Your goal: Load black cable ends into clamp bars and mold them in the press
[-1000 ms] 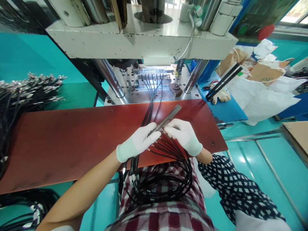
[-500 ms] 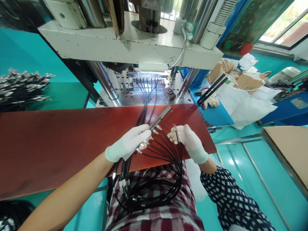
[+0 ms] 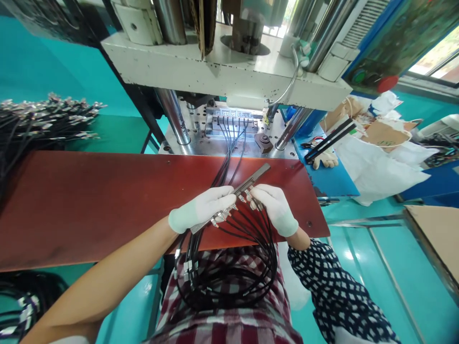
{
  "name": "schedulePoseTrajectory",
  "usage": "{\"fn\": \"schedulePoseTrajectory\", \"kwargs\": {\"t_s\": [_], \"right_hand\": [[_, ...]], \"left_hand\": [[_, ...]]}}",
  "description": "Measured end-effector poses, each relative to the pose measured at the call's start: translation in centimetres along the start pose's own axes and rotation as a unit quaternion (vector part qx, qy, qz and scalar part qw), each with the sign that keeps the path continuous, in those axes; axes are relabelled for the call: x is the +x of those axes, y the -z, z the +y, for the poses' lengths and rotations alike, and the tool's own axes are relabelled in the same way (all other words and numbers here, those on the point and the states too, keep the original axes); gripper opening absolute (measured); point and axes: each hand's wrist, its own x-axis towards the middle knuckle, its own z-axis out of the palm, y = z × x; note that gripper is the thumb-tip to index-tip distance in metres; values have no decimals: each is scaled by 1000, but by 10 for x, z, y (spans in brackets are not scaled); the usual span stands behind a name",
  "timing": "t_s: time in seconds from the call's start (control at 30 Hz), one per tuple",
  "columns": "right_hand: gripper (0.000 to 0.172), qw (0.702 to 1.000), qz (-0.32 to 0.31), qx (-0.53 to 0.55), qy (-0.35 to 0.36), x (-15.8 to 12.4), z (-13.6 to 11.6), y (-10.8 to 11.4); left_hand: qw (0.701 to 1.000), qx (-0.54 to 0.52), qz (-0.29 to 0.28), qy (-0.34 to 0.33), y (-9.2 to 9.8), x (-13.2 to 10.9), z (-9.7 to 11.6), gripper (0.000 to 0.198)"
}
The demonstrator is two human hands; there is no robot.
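Note:
My left hand (image 3: 211, 206), in a white glove, is closed around a long grey metal bar (image 3: 258, 174) tilted up to the right. Several small metal cable connectors (image 3: 218, 219) sit in a row along the bar's lower edge, with thin black cables (image 3: 247, 227) trailing from them. At the bar's upper part, my gloved right hand (image 3: 270, 203) pinches a black cable close to its connector end; the fingers hide where it meets the bar. A looped bundle of black cables (image 3: 229, 301) lies across my lap.
Ahead stands a press with a white plate (image 3: 229, 79) above a metal die (image 3: 234, 125), into which several cables run. A red-brown board (image 3: 107, 200) spans the front. Piled cables (image 3: 50, 119) lie at left. A glove (image 3: 326, 158) and black strips (image 3: 330, 139) rest on a blue surface at right.
My right hand has moved left to the bar, bringing its cable end from apart to the connector row. My left hand keeps its hold on the bar. The view has shifted.

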Motion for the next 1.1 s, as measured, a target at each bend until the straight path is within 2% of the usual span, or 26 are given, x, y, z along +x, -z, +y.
{"fn": "schedulePoseTrajectory", "kwargs": {"t_s": [0.17, 0.3, 0.37, 0.43, 0.5, 0.6, 0.7, 0.77, 0.83, 1.0, 1.03, 1.1], "right_hand": [[36, 1000, 8, -3, -29, -3, -3, 2], [35, 999, 9, -3, -48, -4, -2, 3], [36, 999, 3, -40, -22, -5, -1, 3], [36, 996, -7, -86, 20, -5, 0, 3], [35, 992, -14, -116, 44, -5, 2, 3], [31, 989, 3, -144, 27, -7, 4, 4], [19, 980, 50, -191, 29, -10, 8, 5], [17, 967, 84, -235, 53, -12, 10, 4], [18, 941, 119, -304, 88, -12, 12, 1], [25, 837, 180, -474, 207, -9, 15, -3], [26, 827, 182, -485, 219, -9, 15, -3], [24, 829, 181, -479, 224, -10, 15, -3]], "left_hand": [[998, 60, 20, -6, -3, -2, 5, 39], [999, 45, -8, -11, -7, -2, 5, 39], [993, 116, 8, -36, -8, -2, 5, 38], [972, 219, 40, -72, -10, -2, 5, 36], [960, 262, 60, -83, -11, -2, 6, 35], [976, 205, 63, -47, -13, -2, 6, 37], [984, 164, 66, -36, -14, -3, 6, 38], [984, 159, 68, -37, -14, -3, 5, 38], [985, 158, 67, -31, -14, -3, 5, 38], [979, 188, 67, -44, -13, -3, 4, 35], [976, 198, 70, -52, -13, -3, 4, 35], [973, 211, 74, -58, -13, -3, 4, 35]]}}
